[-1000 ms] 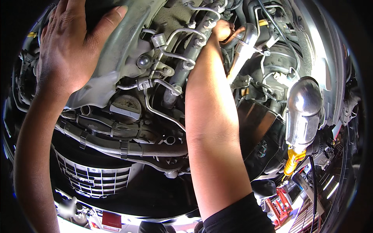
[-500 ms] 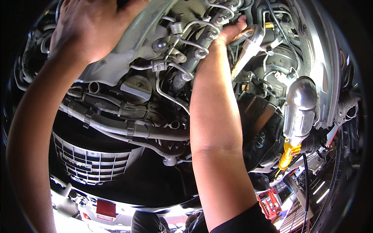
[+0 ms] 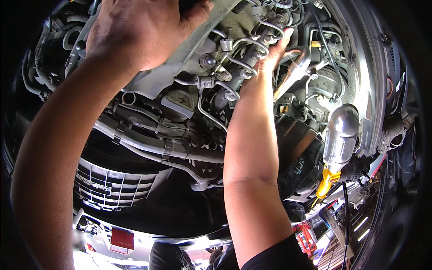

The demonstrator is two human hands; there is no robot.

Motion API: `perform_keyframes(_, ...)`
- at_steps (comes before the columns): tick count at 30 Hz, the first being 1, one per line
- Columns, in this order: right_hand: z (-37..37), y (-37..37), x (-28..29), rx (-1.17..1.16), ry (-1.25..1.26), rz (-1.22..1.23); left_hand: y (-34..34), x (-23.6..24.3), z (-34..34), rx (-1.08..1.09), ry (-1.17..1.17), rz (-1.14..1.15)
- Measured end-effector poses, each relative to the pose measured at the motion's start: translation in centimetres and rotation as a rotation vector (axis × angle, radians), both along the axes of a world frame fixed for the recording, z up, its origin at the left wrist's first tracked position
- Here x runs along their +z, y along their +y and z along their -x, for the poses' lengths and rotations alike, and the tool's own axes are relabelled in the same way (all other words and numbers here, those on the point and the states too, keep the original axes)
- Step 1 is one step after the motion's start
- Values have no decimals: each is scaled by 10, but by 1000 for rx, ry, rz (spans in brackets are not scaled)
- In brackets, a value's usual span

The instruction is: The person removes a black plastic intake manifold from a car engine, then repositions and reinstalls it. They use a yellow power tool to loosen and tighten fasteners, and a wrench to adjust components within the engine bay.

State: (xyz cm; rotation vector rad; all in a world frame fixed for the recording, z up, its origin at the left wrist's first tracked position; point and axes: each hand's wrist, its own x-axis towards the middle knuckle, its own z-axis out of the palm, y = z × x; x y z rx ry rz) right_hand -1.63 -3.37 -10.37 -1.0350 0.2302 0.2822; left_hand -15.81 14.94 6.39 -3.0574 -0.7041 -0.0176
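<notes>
My left hand (image 3: pixel 141 33) lies on the grey engine cover (image 3: pixel 150 83) at the upper left, its thumb stretched out to the right; the other fingers are out of sight at the top edge. Deep in the engine bay, my right hand (image 3: pixel 272 58) reaches in between the metal fuel rail (image 3: pixel 245 65) and a bent silver pipe (image 3: pixel 299 67). Its thumb points up beside the rail, while the remaining fingers are hidden among the parts, so what they touch does not show. Thin metal lines (image 3: pixel 204 82) curve off the rail left of my right forearm.
A shiny work lamp (image 3: pixel 344 135) with a yellow handle (image 3: pixel 327 182) hangs at the right. An oil filler cap (image 3: pixel 177 104) and thick hoses (image 3: pixel 148 143) lie between my forearms. The front grille (image 3: pixel 119 186) and a red box (image 3: pixel 122 240) appear lower left.
The view has shifted, so the engine parts sit further right and slightly lower. My left hand still lies on the cover; my right thumb now points up more visibly beside the rail.
</notes>
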Motion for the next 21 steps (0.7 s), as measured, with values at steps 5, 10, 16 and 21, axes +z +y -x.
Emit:
perform_keyframes(5,-9,-4,-15,-102,13,-63,1,-6,-3,-18,-77,-118)
perform_keyframes(10,-40,-12,-47,-344,-154,-172,0,-1,0,-21,-21,2)
perform_keyframes(16,-40,-17,-59,-244,-134,-152,-1,-1,-3,9,1,-67)
perform_keyframes(21,-27,-15,-37,-241,-203,112,1,-7,-2,-4,-28,-80)
